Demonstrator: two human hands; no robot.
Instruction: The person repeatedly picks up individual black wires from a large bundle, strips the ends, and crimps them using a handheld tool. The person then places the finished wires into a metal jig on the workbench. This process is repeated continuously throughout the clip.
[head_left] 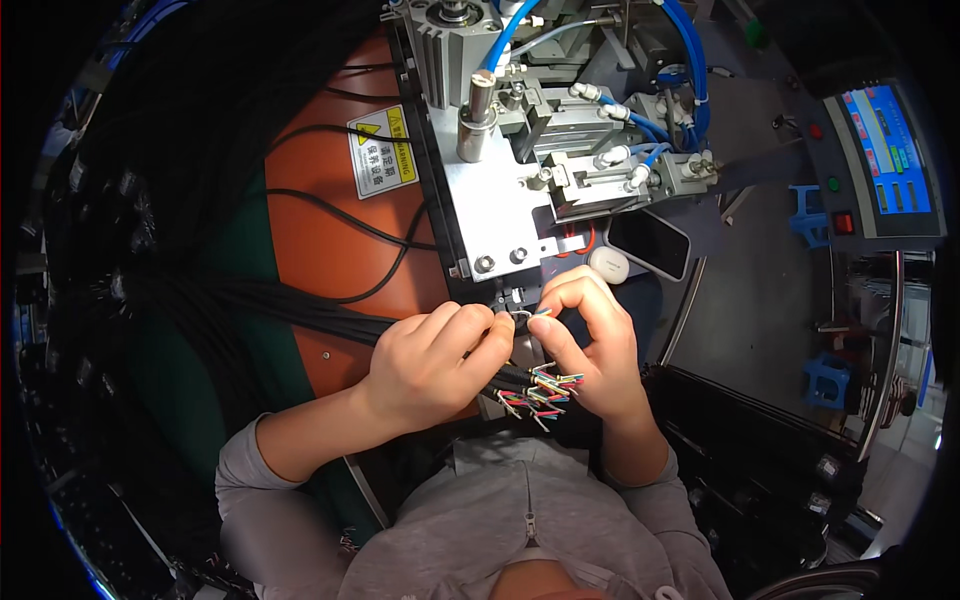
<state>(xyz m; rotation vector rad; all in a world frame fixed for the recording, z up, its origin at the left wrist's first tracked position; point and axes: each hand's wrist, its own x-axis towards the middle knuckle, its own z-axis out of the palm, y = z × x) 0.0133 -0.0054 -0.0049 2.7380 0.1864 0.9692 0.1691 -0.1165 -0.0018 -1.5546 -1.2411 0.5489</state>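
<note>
Pinched between both the left hand [435,362] and right hand [590,345], the thin wire [530,315] could be bent if pushed crookedly into the machine slot [515,297].

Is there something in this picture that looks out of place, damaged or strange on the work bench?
A dark phone and a small white earbud case lie beside the metal machine, personal items among tooling. Otherwise nothing stands out: the left hand and right hand pinch a cable end, and the loose coloured wire tips look intact.
</note>
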